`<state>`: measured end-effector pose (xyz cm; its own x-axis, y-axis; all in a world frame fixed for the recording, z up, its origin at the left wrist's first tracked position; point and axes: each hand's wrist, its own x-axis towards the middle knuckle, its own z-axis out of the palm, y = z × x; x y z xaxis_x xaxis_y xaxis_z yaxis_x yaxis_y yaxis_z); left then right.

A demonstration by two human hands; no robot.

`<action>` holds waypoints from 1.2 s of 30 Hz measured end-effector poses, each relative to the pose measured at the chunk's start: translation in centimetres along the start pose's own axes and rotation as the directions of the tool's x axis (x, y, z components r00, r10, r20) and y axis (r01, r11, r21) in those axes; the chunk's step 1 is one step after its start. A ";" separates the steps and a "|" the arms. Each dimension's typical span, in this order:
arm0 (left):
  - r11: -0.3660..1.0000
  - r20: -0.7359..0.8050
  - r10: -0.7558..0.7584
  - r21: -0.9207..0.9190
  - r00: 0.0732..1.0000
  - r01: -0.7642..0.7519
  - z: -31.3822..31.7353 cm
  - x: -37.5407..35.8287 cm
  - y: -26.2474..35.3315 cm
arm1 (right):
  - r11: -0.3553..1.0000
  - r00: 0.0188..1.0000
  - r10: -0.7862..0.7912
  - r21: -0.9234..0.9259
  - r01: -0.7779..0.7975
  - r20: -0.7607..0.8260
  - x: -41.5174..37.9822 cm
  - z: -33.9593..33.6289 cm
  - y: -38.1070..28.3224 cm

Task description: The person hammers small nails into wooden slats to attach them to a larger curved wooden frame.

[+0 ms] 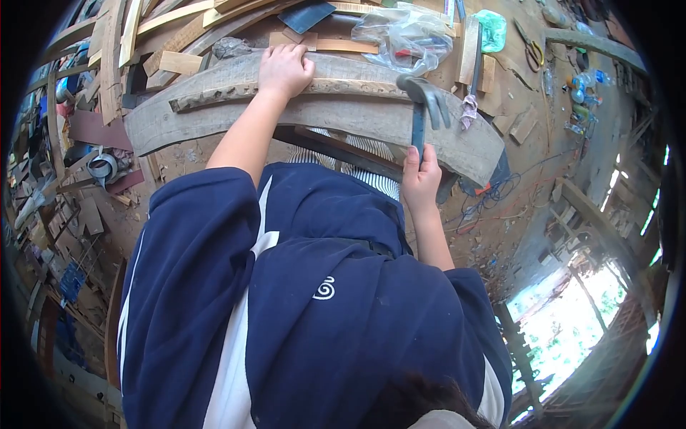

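**While my left hand rests on the curved timber, my right holds a claw hammer upright**

As I look down through the head camera, the broad, weathered curved timber (286, 113) spans the scene from left to right, just beyond the striped cloth (361, 149). A narrow, rough-edged wooden strip (221, 94) runs along its upper face. My left hand (286, 71) lies palm down on the far part of the timber, its fingers bent and close together; whether they grip the far edge, I cannot tell. To the right, my right hand (421, 179) has its fingers curled around the handle of the claw hammer (419, 121), thumb lying along the handle. The hammer's head is uppermost, in front of the timber's right part in my view, and I cannot tell whether they touch.

Beyond the timber, a clear plastic bag (407, 36) sits between my two hands' positions, with a green plastic bag (489, 30) farther right. Yellow-handled cutters (534, 56) lie at far right, plastic bottles (587, 87) farther right still. A dark flat plate (306, 16) rests among wood pieces on the far side, while tangled cable (493, 199) lies near the timber's right end.
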<state>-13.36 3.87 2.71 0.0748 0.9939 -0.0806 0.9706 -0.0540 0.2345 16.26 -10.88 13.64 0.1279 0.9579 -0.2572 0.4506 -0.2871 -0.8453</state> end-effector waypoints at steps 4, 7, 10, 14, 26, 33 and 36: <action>1.000 0.012 -0.009 0.007 1.000 0.009 -0.3 -0.1 0.0 | 0.997 1.000 -0.010 -0.077 0.008 -0.021 -0.3 0.7 0.6; 1.000 -0.014 -0.006 -0.005 1.000 0.006 0.0 0.0 0.0 | 0.987 0.999 0.008 -0.160 -0.002 0.042 0.7 0.5 0.7; 1.000 -0.026 -0.005 0.007 1.000 0.005 0.1 -0.1 0.2 | 0.989 1.000 -0.003 -0.145 0.004 0.009 0.8 0.0 -0.8; 1.000 -0.009 -0.006 0.003 1.000 0.006 -0.2 -0.2 -0.1 | 0.998 0.999 -0.043 -0.055 0.042 -0.025 0.0 0.6 -0.3; 1.000 -0.017 -0.010 -0.006 1.000 0.009 -0.1 -0.1 0.0 | 0.992 0.993 -0.116 -0.054 0.114 -0.037 -0.8 2.0 0.0; 1.000 -0.010 -0.009 -0.001 1.000 0.009 -0.3 -0.1 0.1 | 0.993 0.999 -0.010 -0.114 0.014 0.038 -0.3 2.0 0.2; 1.000 -0.008 -0.010 -0.003 1.000 0.010 -0.4 -0.2 0.2 | 0.999 0.999 -0.036 -0.032 0.036 -0.001 -0.9 2.0 0.7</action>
<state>-13.27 3.72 3.12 0.0635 0.9951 -0.0756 0.9707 -0.0440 0.2364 14.70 -11.95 12.36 0.1122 0.9675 -0.2265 0.4830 -0.2523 -0.8385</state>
